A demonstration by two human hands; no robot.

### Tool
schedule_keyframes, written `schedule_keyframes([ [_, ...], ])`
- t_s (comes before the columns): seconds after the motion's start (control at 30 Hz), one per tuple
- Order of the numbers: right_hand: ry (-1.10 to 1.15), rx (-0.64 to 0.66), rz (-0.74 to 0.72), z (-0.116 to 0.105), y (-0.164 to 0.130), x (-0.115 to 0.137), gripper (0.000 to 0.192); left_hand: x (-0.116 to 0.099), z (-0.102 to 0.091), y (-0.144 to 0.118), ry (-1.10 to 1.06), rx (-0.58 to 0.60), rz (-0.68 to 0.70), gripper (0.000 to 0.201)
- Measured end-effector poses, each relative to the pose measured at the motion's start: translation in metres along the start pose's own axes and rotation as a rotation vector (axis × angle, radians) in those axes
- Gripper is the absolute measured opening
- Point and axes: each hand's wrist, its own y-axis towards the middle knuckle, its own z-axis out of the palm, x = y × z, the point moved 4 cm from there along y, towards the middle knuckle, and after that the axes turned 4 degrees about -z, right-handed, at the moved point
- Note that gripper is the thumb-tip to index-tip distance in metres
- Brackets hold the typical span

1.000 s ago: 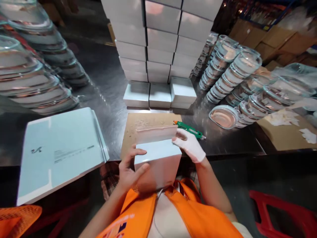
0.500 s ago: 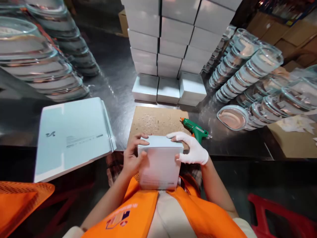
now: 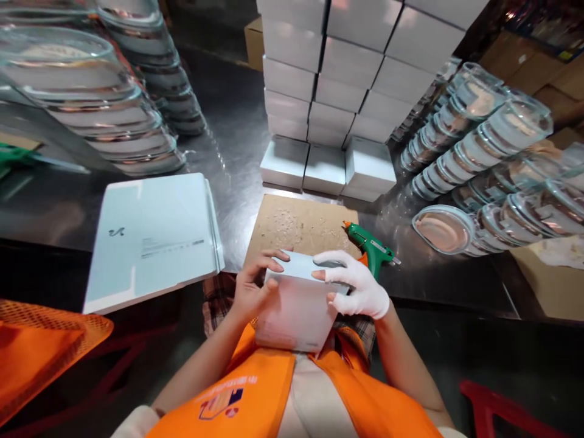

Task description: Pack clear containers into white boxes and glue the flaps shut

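Between my two hands stands a white box [image 3: 296, 310], upright against my lap at the table's edge. My bare left hand [image 3: 258, 286] grips its left side, fingers over the top edge and thumb on the near face. On the right side, my right hand [image 3: 353, 283], in a white glove with bare fingertips, holds the box's top right corner. Just past the box lies a brown cardboard sheet [image 3: 292, 219] specked with dried clear bits. A green glue gun [image 3: 371, 243] rests on the sheet's right edge, its orange nozzle pointing away to the left.
Flat white printed box sheets [image 3: 159, 231] lie stacked at the left, overhanging the table edge. White boxes [image 3: 351, 67] rise in a tall stack behind the cardboard. Stacked clear round containers [image 3: 483, 134] stand at right, more [image 3: 91, 97] at left. A red stool [image 3: 502, 413] is at lower right.
The view has swung a little to the left, so the scene sits further right. Both hands stay on the box; the gloved fingers have shifted slightly along its top corner.
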Motion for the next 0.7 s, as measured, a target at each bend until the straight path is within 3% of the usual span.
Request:
schedule_keyframes([
  [0.13,0.011,-0.144,0.032,0.003,-0.008,-0.002,0.046,-0.004,-0.005,0.003,-0.001,-0.022,-0.006,0.040],
  [0.2,-0.001,-0.351,0.178,-0.009,-0.026,-0.006,0.064,-0.009,-0.018,0.005,0.017,-0.099,0.022,0.039],
  [0.27,0.020,-0.489,0.404,-0.019,-0.051,-0.009,0.061,-0.017,-0.035,0.009,-0.001,-0.268,0.056,0.036],
  [0.3,0.064,-0.459,0.529,-0.020,-0.063,-0.011,0.053,-0.021,-0.044,0.012,-0.025,-0.379,0.069,0.035],
  [0.37,0.224,-0.123,0.789,-0.002,-0.081,-0.015,0.042,-0.031,-0.054,0.016,-0.101,-0.599,0.102,0.037],
  [0.43,0.328,0.193,0.944,0.024,-0.092,-0.015,0.037,-0.038,-0.052,0.020,-0.187,-0.769,0.136,0.042],
  [0.47,0.339,0.247,0.952,0.035,-0.091,-0.013,0.042,-0.039,-0.047,0.022,-0.230,-0.822,0.144,0.045],
  [0.5,0.324,0.218,0.923,0.042,-0.087,-0.012,0.046,-0.037,-0.040,0.023,-0.278,-0.855,0.140,0.047],
  [0.6,0.138,-0.187,0.781,0.039,-0.071,-0.003,0.045,-0.020,-0.020,0.021,-0.366,-0.821,0.067,0.054],
  [0.67,-0.064,-0.528,0.684,0.015,-0.067,0.009,0.043,-0.009,-0.014,0.013,-0.266,-0.718,0.015,0.056],
  [0.7,-0.165,-0.638,0.606,0.000,-0.066,0.018,0.038,-0.007,-0.015,0.009,-0.145,-0.669,0.012,0.055],
])
